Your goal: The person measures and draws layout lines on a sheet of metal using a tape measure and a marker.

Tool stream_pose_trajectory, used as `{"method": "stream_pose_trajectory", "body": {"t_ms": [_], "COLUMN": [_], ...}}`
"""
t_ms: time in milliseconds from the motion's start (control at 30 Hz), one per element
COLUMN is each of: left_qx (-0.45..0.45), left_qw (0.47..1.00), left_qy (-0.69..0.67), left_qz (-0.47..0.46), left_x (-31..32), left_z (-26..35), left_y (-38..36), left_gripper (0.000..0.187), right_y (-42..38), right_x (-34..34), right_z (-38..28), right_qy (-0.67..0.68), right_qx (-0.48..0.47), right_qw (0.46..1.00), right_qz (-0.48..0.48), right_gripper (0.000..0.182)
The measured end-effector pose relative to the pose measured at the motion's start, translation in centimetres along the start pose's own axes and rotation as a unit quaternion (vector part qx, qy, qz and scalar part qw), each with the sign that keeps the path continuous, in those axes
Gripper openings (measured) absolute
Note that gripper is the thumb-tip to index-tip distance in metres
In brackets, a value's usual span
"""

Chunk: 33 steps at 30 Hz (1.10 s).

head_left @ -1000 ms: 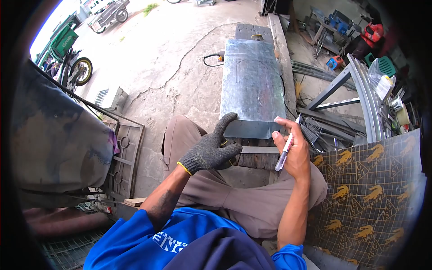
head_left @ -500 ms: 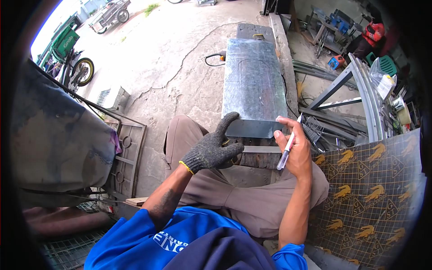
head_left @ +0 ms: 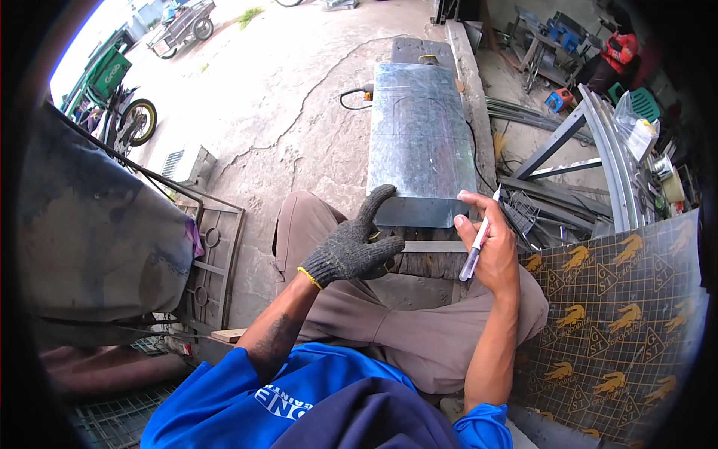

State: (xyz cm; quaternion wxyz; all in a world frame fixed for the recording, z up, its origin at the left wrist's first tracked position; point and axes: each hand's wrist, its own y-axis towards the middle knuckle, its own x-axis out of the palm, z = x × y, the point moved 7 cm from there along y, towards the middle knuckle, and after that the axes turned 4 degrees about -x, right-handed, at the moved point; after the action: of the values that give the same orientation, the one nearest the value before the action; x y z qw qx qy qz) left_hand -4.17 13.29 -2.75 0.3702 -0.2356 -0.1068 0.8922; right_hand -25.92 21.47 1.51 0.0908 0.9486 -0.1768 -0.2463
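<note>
A shiny galvanized metal sheet (head_left: 422, 142) lies lengthwise on a low wooden bench (head_left: 426, 264). A curved outline is faintly drawn on it, and its near end shows as a darker strip. My left hand (head_left: 351, 245), in a dark grey knit glove, is at the sheet's near left corner. Its index finger reaches to the edge, with the thumb spread apart below. My right hand (head_left: 493, 251) is bare and holds a white pen (head_left: 470, 265) slanting across the fingers. That hand's index finger and thumb are at the sheet's near right corner.
On the right are a metal frame (head_left: 557, 142), long metal bars (head_left: 538, 120) and a printed board (head_left: 598, 322). A covered object (head_left: 105, 232) and an ornamental grille (head_left: 213, 258) stand left. An orange-ended tool (head_left: 368, 91) with a cord lies beside the bench. Another person (head_left: 621, 51) sits far right.
</note>
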Motion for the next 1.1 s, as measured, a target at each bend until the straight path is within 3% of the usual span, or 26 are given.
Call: {"method": "stream_pose_trajectory", "body": {"t_ms": [100,333,400,600,833,900,1100], "left_qx": [0.040,0.007,0.051,0.062,0.039,-0.014,0.003], "left_qw": [0.999,1.000,0.999,0.998,0.998,0.999,1.000], "left_qy": [0.007,-0.012,-0.011,-0.014,-0.050,-0.036,-0.002], "left_qz": [0.021,-0.006,0.008,0.011,0.002,-0.013,0.022], "left_x": [0.1,0.4,0.4,0.5,0.5,0.4,0.2], "left_z": [-0.8,-1.3,-1.2,-1.6,-0.8,-0.5,-0.8], "left_y": [0.4,0.7,1.0,1.2,0.6,0.3,0.4], "left_gripper": [0.086,0.088,0.092,0.091,0.089,0.089,0.087], "right_y": [0.0,0.0,0.0,0.1,0.1,0.1,0.1], "right_x": [0.0,0.1,0.1,0.0,0.0,0.0,0.0], "right_z": [0.0,0.0,0.1,0.1,0.0,0.0,0.3], "right_qy": [0.000,-0.002,-0.002,-0.011,0.004,0.006,0.003], "right_qx": [0.000,0.008,0.000,-0.007,0.006,0.010,0.022], "right_qw": [1.000,1.000,1.000,1.000,1.000,1.000,1.000], "right_qz": [-0.001,-0.004,0.001,0.000,-0.001,-0.003,-0.005], "right_gripper": [0.036,0.035,0.035,0.036,0.037,0.037,0.038]}}
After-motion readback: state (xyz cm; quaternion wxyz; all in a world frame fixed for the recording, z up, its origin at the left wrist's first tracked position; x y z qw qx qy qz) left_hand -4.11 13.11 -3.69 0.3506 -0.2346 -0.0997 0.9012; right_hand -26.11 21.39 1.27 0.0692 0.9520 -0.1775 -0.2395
